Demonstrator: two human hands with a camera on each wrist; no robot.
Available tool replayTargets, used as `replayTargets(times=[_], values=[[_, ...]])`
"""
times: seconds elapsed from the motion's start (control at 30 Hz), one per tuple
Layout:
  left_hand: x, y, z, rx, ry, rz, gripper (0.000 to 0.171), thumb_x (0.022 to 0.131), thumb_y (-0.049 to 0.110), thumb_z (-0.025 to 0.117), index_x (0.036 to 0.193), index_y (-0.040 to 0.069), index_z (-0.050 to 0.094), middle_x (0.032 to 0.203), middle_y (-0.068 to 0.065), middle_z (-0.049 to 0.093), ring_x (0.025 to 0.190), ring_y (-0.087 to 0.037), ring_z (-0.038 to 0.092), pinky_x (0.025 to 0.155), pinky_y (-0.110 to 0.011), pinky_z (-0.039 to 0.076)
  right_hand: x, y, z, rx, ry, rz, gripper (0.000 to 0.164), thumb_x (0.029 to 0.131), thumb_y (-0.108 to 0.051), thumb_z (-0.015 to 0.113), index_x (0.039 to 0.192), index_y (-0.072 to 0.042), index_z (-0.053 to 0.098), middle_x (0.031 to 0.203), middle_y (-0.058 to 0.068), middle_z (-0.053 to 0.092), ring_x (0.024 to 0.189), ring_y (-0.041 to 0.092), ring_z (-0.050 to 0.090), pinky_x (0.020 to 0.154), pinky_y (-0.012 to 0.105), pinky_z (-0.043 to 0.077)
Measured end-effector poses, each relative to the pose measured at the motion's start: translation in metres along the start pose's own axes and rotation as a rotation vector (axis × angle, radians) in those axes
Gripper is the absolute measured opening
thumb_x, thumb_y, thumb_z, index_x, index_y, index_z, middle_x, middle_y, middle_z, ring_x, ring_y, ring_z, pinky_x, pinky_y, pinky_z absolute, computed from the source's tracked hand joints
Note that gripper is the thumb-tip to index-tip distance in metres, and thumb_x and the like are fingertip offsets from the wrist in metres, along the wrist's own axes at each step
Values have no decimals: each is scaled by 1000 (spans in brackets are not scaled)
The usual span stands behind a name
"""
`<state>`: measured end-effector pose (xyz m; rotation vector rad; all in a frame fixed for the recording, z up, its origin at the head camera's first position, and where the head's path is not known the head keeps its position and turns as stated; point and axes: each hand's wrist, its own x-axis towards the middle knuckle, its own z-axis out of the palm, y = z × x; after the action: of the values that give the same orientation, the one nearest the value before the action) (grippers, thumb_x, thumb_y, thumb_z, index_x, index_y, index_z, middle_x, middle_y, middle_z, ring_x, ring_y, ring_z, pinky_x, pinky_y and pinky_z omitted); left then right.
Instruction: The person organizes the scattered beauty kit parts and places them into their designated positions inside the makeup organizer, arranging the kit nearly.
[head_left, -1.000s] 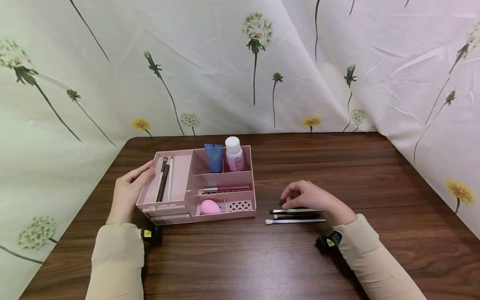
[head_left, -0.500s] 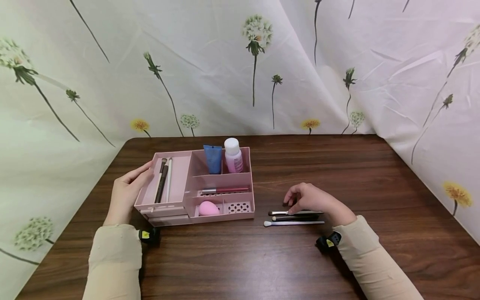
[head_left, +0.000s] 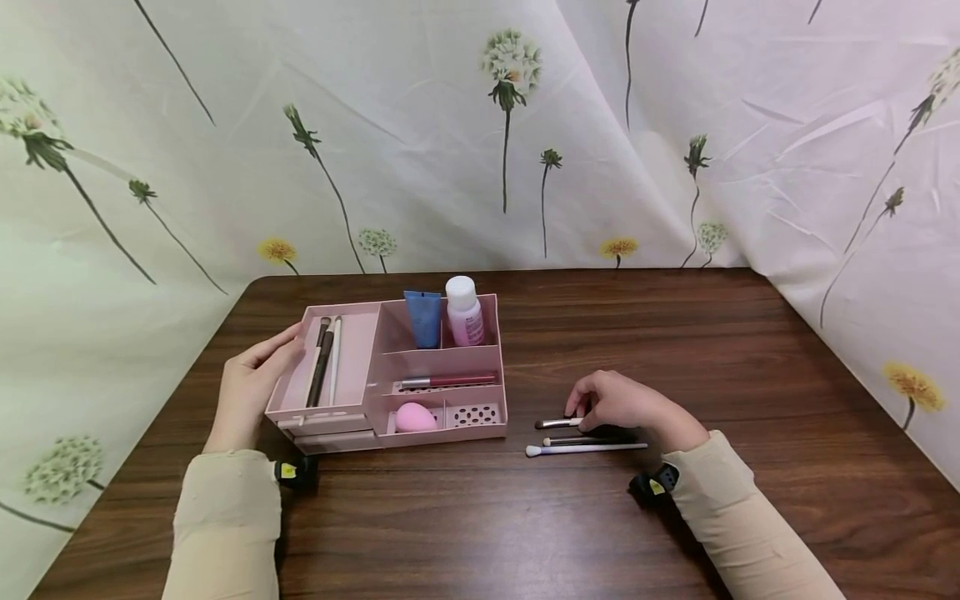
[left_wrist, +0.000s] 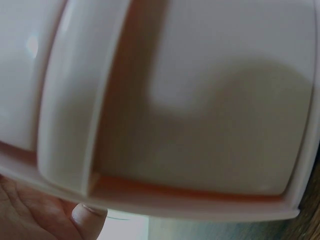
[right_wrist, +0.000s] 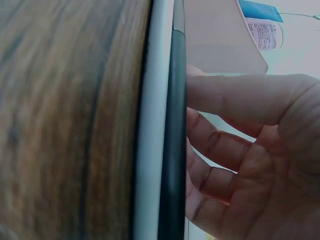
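In the head view my right hand (head_left: 626, 402) pinches the farthest of three makeup brushes, a silver-ferruled brush (head_left: 553, 424), between thumb and fingertips. Nearer to me lie a black-handled brush (head_left: 562, 441) and a white brush (head_left: 592, 448), flat on the table. The right wrist view has a black handle (right_wrist: 174, 135) beside a white handle (right_wrist: 151, 135), with thumb and fingers behind them. My left hand (head_left: 250, 387) rests against the left side of a pink organizer (head_left: 435, 437), its fingers fairly straight. Its thumb tip (left_wrist: 89, 220) shows beside the organizer's wall in the left wrist view.
Three more brushes (head_left: 322, 367) lie in the organizer's left tray. Its right compartments hold a blue tube (head_left: 424, 321), a white-capped bottle (head_left: 466, 315), a red-and-silver tube (head_left: 450, 380) and a pink makeup sponge (head_left: 415, 417). A flower-printed cloth (head_left: 420, 125) hangs behind the wooden table (head_left: 450, 525).
My right hand has lowered its thumb and fingertips onto the farthest brush and now pinches it, turning it slightly away from the other two. My left hand stays at the organizer.
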<state>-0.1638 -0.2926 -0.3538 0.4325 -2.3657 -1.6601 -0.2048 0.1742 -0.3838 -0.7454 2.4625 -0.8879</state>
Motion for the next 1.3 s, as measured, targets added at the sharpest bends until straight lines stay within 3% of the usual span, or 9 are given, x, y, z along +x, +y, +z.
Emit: replayTargets(times=[0.3, 0.47, 0.9, 1.3], values=[[-2, 1, -1, 43, -1, 6, 52, 92, 49, 66, 138, 25, 60, 145, 3, 54, 112, 6, 53, 79, -7, 43, -1, 0, 0, -66, -9, -45, 22, 74, 5, 65, 91, -7, 72, 79, 2, 65, 73, 8, 54, 65, 22, 44], [-2, 1, -1, 40, -2, 4, 53, 92, 49, 66, 138, 25, 60, 145, 1, 54, 111, 6, 53, 80, -7, 44, -1, 1, 0, -90, 9, -48, 20, 75, 4, 66, 91, -8, 72, 78, -1, 63, 72, 8, 54, 65, 23, 44], [0, 2, 0, 14, -7, -8, 52, 91, 47, 68, 138, 25, 60, 145, 4, 54, 111, 6, 53, 80, -7, 43, -2, -5, 0, -62, 99, -32, 16, 79, 1, 66, 91, -8, 72, 77, -3, 63, 67, 9, 51, 60, 23, 42], [0, 0, -1, -10, -9, -3, 52, 90, 46, 69, 137, 25, 61, 140, 9, 58, 110, 6, 54, 78, -7, 44, -5, -13, -3, -31, 207, -77, 17, 79, 2, 66, 95, -1, 72, 77, 2, 65, 72, 10, 55, 63, 25, 46]])
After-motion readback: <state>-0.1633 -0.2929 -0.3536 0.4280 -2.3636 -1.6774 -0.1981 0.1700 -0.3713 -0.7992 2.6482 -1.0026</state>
